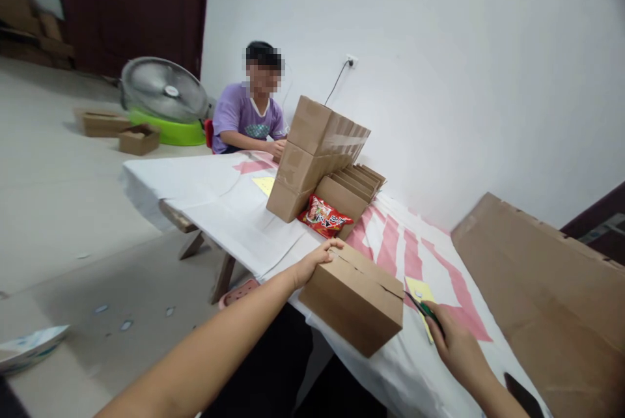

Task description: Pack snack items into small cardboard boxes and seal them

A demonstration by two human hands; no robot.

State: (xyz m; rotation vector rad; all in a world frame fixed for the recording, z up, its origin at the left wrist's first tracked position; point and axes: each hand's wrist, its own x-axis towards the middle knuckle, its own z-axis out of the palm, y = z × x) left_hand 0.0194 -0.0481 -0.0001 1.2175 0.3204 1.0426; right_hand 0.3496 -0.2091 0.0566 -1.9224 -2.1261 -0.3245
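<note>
My left hand (319, 260) grips the far left corner of a closed cardboard box (351, 297), with its fingers bent over the top. The box sits tilted at the near edge of the table, and a seam runs along its top. In my right hand (452, 333) is a green-handled knife (426, 309), its thin dark blade pointing at the box's right end, by the end of the seam. Whether the tip touches the cardboard I cannot tell. Just beyond the box lies a red food packet (325, 216). Yellow paper (418, 289) rests on the table beside the blade.
Stacked cardboard boxes (312, 157) and a row of upright cardboard pieces (359, 182) stand on the cloth-covered table (219, 200). Across it sits a person (249, 115) in purple. A large cardboard sheet (541, 301) leans at right. A phone-like dark object (521, 393) lies near my right forearm.
</note>
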